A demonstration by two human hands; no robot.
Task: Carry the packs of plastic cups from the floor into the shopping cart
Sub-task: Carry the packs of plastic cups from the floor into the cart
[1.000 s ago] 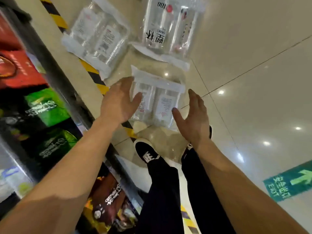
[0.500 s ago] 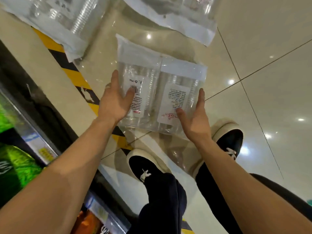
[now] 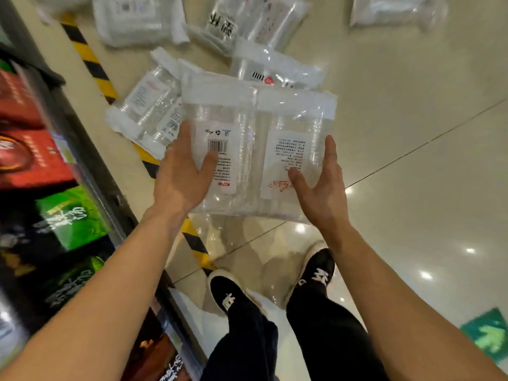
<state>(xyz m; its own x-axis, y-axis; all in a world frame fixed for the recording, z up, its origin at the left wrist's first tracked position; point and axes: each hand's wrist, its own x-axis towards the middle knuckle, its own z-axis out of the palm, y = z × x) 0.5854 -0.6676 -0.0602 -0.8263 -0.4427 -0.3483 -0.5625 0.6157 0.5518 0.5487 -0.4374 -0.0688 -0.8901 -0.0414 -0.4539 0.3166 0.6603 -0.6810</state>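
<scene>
Pack of cups (image 3: pixel 255 149) now off floor (image 3: pixel 412 133), raised since half-second ago. Left hand (image 3: pixel 181 177) and right hand (image 3: pixel 321 188) pinch its sides, thumbs on front. Other packs (image 3: pixel 148 116) stay down. Cart unseen; carry likely follows.

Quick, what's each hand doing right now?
Left hand: holding the pack of cups by its left side, thumb on top.
Right hand: holding the same pack by its right side.

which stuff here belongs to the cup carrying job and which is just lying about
Job: held pack of plastic cups, left hand, right hand, cup packs on the floor.
Lying about: red boxes, green box, hazard tape, green floor sign.
</scene>
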